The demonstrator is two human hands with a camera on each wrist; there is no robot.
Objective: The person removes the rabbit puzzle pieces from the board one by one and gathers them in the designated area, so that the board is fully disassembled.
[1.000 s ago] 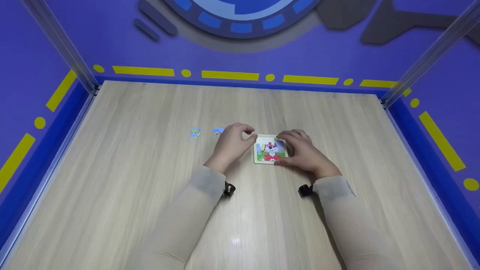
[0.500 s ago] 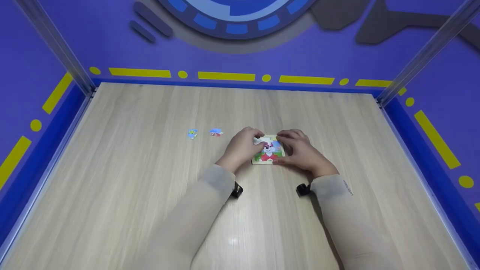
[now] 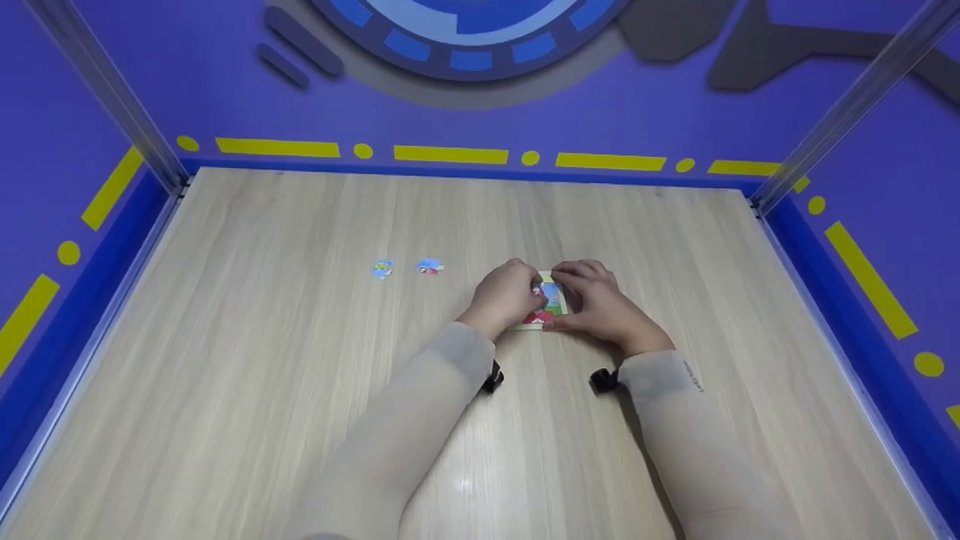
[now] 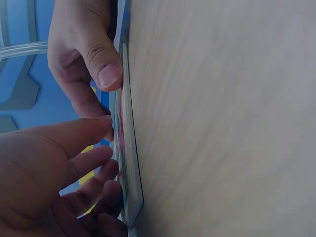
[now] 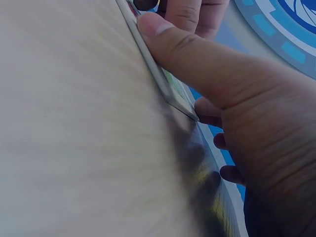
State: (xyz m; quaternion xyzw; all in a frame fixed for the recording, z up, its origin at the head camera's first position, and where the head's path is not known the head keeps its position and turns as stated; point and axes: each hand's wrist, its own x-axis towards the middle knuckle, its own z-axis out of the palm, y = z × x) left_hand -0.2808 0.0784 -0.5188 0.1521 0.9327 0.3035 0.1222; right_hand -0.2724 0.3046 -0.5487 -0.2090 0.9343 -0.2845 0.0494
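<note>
A small square jigsaw puzzle (image 3: 554, 298) with a pale frame and a cartoon animal picture lies on the table in the head view. My right hand (image 3: 604, 307) grips its frame, thumb on the near edge and fingers at the far side; the thumb on the frame edge (image 5: 154, 66) shows in the right wrist view. Over the left part of the puzzle is my left hand (image 3: 506, 298), its bent fingertips touching the picture. In the left wrist view, no piece shows between that hand's thumb and fingers (image 4: 91, 163). The covered part of the picture is hidden.
Two loose puzzle pieces lie left of the hands: a blue one with yellow-green (image 3: 382, 268) and a blue one with red (image 3: 430, 266). The wooden table (image 3: 300, 360) is bounded by blue-purple panels (image 3: 480, 120) at the back and sides.
My left hand has moved right, from the puzzle's left edge to over its picture, covering much of it. My right hand keeps its grip on the frame. Both loose pieces lie fully uncovered now.
</note>
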